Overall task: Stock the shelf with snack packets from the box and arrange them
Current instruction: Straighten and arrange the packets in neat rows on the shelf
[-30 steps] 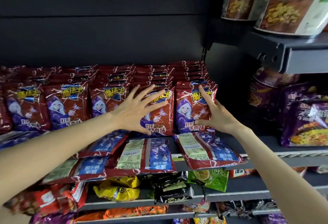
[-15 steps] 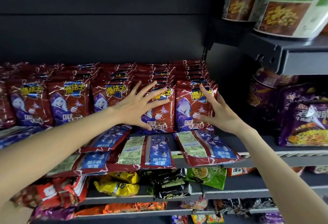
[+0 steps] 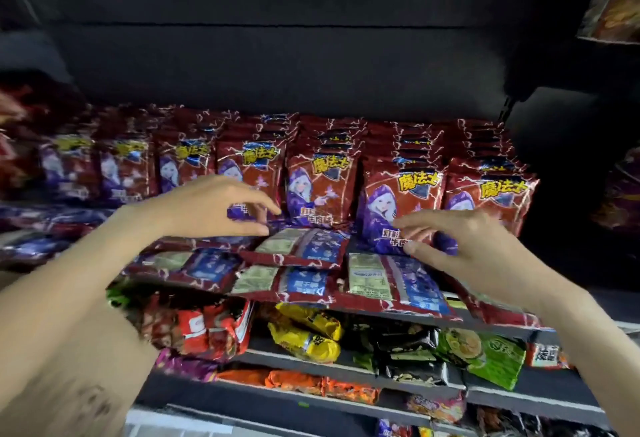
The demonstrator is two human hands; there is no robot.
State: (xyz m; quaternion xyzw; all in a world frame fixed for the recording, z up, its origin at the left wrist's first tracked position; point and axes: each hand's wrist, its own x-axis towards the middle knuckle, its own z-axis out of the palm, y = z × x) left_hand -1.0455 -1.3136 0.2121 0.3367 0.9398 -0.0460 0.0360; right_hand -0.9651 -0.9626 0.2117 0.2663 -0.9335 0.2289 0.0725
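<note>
Both hands reach in over the front of a shelf packed with red snack packets.

The left hand (image 3: pixel 207 206) hovers with its fingers loosely spread and gently bent, tips just above a flat packet (image 3: pixel 301 246) lying face-down near the shelf's front edge; whether they touch it I cannot tell. The right hand (image 3: pixel 460 246) hangs the same way, fingers apart and holding nothing, in front of an upright packet (image 3: pixel 398 208). Upright red packets (image 3: pixel 322 187) stand in rows from the back of the shelf (image 3: pixel 502 327) forward, and more lie flat along the front edge. Yellow packets (image 3: pixel 304 336) and green packets (image 3: pixel 485 357) sit on the shelf below.
</note>
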